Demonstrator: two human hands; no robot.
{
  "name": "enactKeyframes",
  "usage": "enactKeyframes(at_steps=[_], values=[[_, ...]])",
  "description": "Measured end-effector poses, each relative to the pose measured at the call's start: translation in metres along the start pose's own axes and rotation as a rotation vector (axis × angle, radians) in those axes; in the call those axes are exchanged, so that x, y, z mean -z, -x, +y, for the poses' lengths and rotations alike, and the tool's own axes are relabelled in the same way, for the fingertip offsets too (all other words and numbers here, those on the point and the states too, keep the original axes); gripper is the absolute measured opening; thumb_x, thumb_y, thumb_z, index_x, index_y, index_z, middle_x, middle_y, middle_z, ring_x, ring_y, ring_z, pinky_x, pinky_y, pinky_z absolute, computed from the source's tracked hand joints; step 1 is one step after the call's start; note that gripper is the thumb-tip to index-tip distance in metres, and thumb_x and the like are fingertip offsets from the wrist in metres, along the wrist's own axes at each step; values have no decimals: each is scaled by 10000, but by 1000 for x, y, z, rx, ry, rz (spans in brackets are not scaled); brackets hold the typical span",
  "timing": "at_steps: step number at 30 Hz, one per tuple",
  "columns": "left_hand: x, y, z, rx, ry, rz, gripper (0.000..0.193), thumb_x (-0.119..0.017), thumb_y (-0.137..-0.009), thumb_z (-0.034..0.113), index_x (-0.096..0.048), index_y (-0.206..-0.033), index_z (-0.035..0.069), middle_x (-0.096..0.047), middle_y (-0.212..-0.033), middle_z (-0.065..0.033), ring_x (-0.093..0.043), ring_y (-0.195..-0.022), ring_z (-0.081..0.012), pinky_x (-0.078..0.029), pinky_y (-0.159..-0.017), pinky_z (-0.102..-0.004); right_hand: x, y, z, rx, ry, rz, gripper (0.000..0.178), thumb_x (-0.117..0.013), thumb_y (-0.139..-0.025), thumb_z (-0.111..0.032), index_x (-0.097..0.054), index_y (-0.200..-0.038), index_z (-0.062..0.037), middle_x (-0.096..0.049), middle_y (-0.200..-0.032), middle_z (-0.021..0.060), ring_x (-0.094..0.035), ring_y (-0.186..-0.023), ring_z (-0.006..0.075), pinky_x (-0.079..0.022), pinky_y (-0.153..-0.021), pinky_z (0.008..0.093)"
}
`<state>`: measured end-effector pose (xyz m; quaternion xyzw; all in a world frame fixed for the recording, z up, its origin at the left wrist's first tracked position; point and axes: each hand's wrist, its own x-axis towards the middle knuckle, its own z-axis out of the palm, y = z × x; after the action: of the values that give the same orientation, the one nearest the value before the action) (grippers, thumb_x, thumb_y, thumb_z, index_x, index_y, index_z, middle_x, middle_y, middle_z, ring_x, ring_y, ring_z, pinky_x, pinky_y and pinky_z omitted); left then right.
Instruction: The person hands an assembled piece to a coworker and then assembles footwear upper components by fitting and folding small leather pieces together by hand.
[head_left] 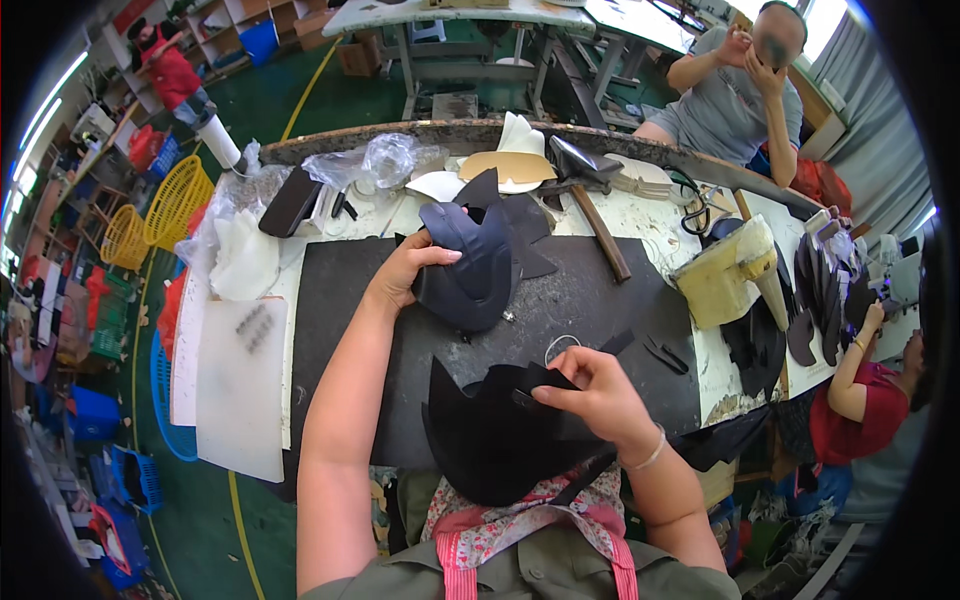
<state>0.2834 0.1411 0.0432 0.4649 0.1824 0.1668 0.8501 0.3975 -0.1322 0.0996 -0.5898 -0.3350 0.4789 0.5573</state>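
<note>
My left hand (pixel 408 268) is closed on a dark navy shaped piece of shoe upper (pixel 466 268), thumb on top, holding it over the black mat (pixel 345 300). Other black cut pieces (pixel 532 245) lie beside and behind it. Nearer my body, my right hand (pixel 592 392) pinches the edge of a black, soft-looking piece with a pointed corner (pixel 500 440). That piece hangs over the mat's front edge against my floral apron (pixel 465 535). A thin ring (pixel 562 346) shows just beyond my right fingers.
A hammer (pixel 602 235) lies at the mat's far side, and small dark snips (pixel 665 357) at its right. A yellowish container (pixel 722 275) and black scissors (pixel 690 198) are farther right. A white board (pixel 240 390) stands left. People sit across (pixel 740 110) and at right (pixel 865 410).
</note>
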Motion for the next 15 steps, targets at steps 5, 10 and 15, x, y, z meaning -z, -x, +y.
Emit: enactKeyframes(at_steps=[5,10,15], values=[[-3,2,1,66,-66,-33,497,-667,-707,32,-544,-1189,39,-590,-1182,-85,-591,-1040,-179,-467,-902,-302,1,-9,69,-117,508,169,280,-791,-695,-69,-521,-715,2,-589,-727,68,-585,-668,114,-467,-597,254],[13,0,-19,-151,-517,-38,372,-754,-709,121,-384,-698,89,-636,-1094,-65,-556,-877,-64,-396,-759,-210,-4,-14,53,276,536,360,145,-735,-697,31,-607,-766,27,-606,-730,98,-608,-621,163,-476,-557,269],[-62,35,26,-190,-540,-32,195,-703,-760,70,-554,-885,55,-643,-893,2,-529,-786,-28,-412,-703,-202,15,-25,8,626,573,417,145,-734,-690,28,-657,-811,12,-604,-747,89,-598,-633,166,-467,-567,266]])
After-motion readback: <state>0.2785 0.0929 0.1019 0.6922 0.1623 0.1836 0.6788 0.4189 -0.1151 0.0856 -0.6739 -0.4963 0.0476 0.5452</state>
